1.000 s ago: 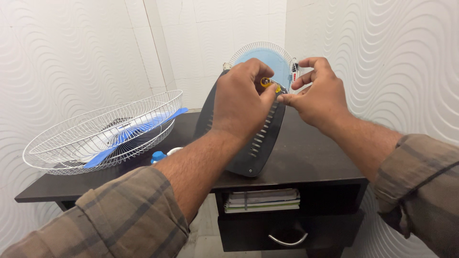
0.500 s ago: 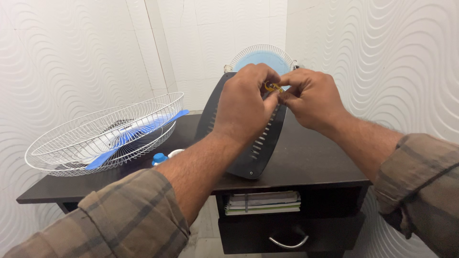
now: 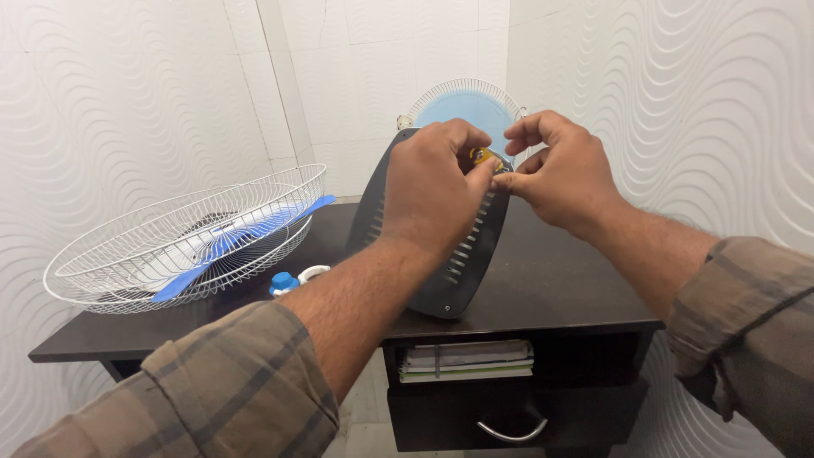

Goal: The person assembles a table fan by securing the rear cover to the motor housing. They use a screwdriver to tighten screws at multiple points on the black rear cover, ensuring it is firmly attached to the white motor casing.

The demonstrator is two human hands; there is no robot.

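Observation:
A dark grey slotted fan cover [image 3: 458, 276] stands on edge on the dark table [image 3: 551, 288]. My left hand [image 3: 432, 191] is wrapped over its top and pinches a small yellow piece [image 3: 481, 156] there. My right hand [image 3: 555, 174] is just to the right, its thumb and forefinger pinched on the cover's top edge beside the yellow piece, the other fingers curled above. Both hands hide what lies under the yellow piece.
Behind the cover stands a fan with a white wire guard and pale blue disc [image 3: 462, 106]. At the left lies a loose white wire guard [image 3: 127, 254] holding a blue fan blade [image 3: 237, 233]. A blue cap [image 3: 282, 282] and white ring [image 3: 312, 272] lie nearby. Books [image 3: 466, 356] and a drawer [image 3: 509, 416] sit below.
My right hand closed in against my left at the cover's top, then eased back slightly with its upper fingers lifted. The cover and table items have not moved.

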